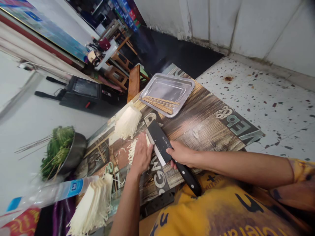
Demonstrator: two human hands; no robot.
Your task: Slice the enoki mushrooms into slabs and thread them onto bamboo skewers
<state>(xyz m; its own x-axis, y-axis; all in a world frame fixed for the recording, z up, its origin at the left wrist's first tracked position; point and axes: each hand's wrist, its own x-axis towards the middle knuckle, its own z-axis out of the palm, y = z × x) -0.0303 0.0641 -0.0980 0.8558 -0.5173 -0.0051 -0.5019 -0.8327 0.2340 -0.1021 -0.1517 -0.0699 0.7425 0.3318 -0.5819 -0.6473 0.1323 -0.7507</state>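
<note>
right hand (180, 154) clenched round cleaver (158, 141) handle; left hand (142, 154) flat, fingers together, pinning white strand bundle (132, 150) on table (209, 121) — blade edge just beside those fingers; strands sliding could mean a nick.

knife (159, 143): dark matt metal blade, glossy black handle | tray (168, 86) beyond knife: shiny smooth metal | skewers (161, 104) beyond knife: bare wood | table (204, 121) under knife: glossy wood-print

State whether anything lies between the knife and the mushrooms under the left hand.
Nothing visible does. The knife, gripped by the right hand, has its blade right beside the left hand, which covers the mushrooms on the table.
</note>
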